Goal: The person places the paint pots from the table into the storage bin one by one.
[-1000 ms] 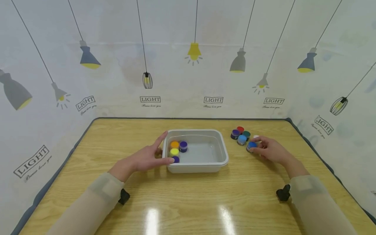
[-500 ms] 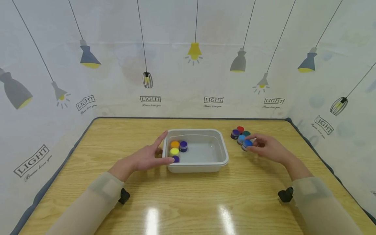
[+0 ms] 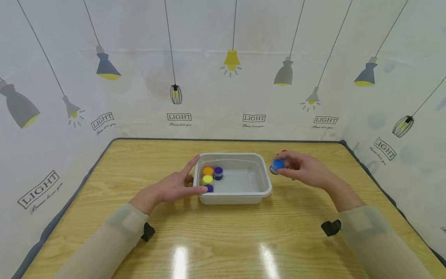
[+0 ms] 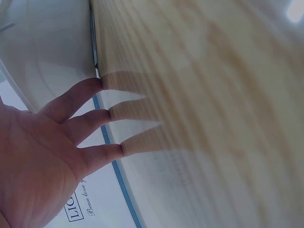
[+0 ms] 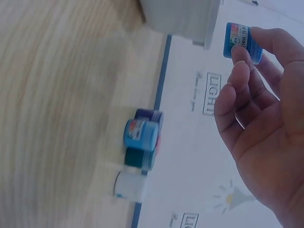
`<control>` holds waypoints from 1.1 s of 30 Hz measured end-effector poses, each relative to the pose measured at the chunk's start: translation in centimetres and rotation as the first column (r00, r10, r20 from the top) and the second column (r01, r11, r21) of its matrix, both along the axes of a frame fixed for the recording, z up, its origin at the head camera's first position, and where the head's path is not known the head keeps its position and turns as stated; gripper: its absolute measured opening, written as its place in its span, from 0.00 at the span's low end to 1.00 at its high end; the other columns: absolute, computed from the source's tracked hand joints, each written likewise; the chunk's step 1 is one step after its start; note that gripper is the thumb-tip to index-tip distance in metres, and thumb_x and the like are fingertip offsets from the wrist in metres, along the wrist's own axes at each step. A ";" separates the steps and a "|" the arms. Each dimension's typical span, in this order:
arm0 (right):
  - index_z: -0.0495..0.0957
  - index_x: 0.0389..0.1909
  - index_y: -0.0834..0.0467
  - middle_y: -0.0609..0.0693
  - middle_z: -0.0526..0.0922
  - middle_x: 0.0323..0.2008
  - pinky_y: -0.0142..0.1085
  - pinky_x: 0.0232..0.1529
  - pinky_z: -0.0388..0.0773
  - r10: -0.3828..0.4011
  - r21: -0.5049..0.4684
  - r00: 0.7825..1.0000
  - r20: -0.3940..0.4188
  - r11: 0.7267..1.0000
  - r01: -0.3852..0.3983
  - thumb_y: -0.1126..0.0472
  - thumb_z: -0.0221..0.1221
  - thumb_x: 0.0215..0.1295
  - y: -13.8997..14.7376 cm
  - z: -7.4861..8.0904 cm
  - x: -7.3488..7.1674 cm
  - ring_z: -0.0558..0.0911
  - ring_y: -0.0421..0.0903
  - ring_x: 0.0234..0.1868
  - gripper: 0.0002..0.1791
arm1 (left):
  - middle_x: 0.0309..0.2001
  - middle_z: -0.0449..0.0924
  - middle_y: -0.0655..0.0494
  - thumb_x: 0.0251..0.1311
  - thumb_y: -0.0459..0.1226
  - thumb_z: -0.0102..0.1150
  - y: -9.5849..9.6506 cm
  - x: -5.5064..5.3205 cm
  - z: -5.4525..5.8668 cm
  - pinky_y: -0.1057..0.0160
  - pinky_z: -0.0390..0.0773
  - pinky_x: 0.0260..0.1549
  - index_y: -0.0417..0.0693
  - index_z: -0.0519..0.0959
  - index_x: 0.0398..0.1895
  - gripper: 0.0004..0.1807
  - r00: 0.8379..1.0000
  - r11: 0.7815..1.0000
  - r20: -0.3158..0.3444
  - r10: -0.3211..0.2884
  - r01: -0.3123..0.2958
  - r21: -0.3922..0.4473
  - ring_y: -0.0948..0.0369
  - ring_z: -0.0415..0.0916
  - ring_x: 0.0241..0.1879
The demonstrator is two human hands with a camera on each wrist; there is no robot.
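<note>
My left hand (image 3: 170, 188) is spread at the left end of a white plastic tub (image 3: 231, 199), index finger at the back corner, thumb on the front rim. In the left wrist view its other fingers (image 4: 95, 159) reach down to the tabletop. Orange (image 3: 208, 171), yellow (image 3: 207, 179) and two purple paint jars (image 3: 218, 173) stand in the tub's left part. My right hand (image 3: 308, 168) pinches a blue paint jar (image 3: 278, 166) between thumb and fingers, raised and slightly tilted, just right of the tub's rim. The right wrist view shows its label and blue lid.
On the table, light blue (image 5: 141, 134), purple (image 5: 151, 115), green (image 5: 139, 158) and white (image 5: 129, 186) paint jars stand grouped; a red one (image 3: 284, 151) peeks out behind my right hand. A printed curtain (image 3: 209, 97) rises behind the wooden tabletop (image 3: 223, 236).
My right hand has lifted the blue paint jar from beside the others and carried it left toward the tub, now covering most of the group. The left hand and tub stay put.
</note>
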State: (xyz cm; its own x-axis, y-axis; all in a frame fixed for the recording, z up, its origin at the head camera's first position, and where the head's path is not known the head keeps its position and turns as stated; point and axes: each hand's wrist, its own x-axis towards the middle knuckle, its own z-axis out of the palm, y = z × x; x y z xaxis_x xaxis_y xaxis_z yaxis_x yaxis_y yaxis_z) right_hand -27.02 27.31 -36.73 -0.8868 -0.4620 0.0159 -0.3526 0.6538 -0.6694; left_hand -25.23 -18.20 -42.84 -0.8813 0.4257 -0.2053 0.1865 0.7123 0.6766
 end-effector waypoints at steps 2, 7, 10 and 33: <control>0.81 0.67 0.50 0.52 0.83 0.40 0.35 0.34 0.81 0.019 -0.010 1.000 -0.003 1.000 -0.019 0.52 0.69 0.77 -0.8 0.4 0.0 0.80 0.46 0.34 0.22 | 0.81 0.71 0.40 0.63 0.76 0.63 0.0 0.0 0.0 0.27 0.63 0.78 0.85 0.26 0.88 0.65 1.000 1.000 0.001 -0.001 0.001 0.000 0.35 0.68 0.80; 0.83 0.66 0.48 0.50 0.84 0.39 0.35 0.33 0.80 0.060 -0.014 0.998 -0.016 0.998 -0.060 0.52 0.70 0.76 -3.0 0.9 -0.3 0.80 0.46 0.32 0.21 | 0.81 0.71 0.40 0.63 0.76 0.63 0.1 0.0 0.1 0.27 0.64 0.78 0.84 0.26 0.88 0.65 1.000 1.000 0.001 -0.003 0.003 0.000 0.36 0.69 0.79; 0.83 0.65 0.49 0.49 0.85 0.37 0.35 0.31 0.78 0.088 -0.018 0.996 -0.029 0.996 -0.088 0.55 0.71 0.75 -4.3 0.8 -0.6 0.79 0.45 0.31 0.20 | 0.81 0.71 0.40 0.63 0.76 0.63 0.1 0.0 0.1 0.28 0.64 0.78 0.84 0.26 0.89 0.65 1.000 1.000 0.002 -0.005 0.005 0.000 0.36 0.69 0.79; 0.83 0.67 0.47 0.48 0.84 0.40 0.38 0.41 0.82 0.221 0.022 0.974 0.044 0.975 -0.222 0.53 0.69 0.77 -12.1 -1.8 -2.4 0.80 0.47 0.37 0.21 | 0.81 0.70 0.38 0.63 0.76 0.63 0.2 -0.1 0.2 0.28 0.64 0.78 0.84 0.27 0.89 0.65 1.000 1.000 0.011 0.002 -0.002 0.004 0.35 0.69 0.79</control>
